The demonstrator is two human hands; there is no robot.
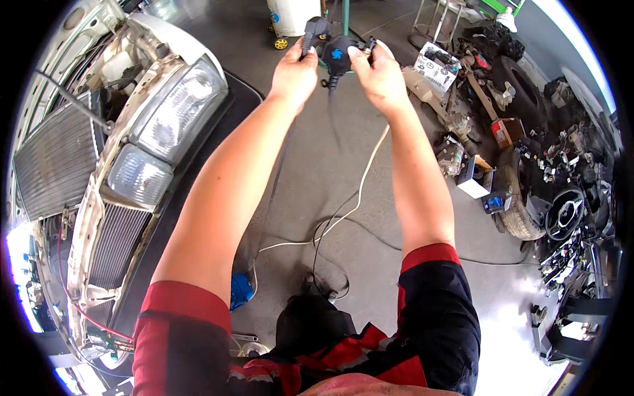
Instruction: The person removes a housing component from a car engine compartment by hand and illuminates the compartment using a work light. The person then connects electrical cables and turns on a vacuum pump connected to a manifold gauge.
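Both arms reach forward over the floor. My left hand [294,79] is closed on a black plug [316,28] with a thick, angled body. My right hand [384,78] grips a black round socket block [337,55] with a blue mark on its face, thumb along its right side. The plug is right beside the block's left side; whether it is seated in an outlet I cannot tell. From the lower end of the block a dark cable hangs toward the floor, blurred lower down.
At left stands a white car front with its headlight [179,109] and bare radiator [56,155]. A pale cable [360,181] and dark cables loop across the floor. Tyres [518,198], boxes [475,177] and car parts pile up at right. A white bin [294,16] stands ahead.
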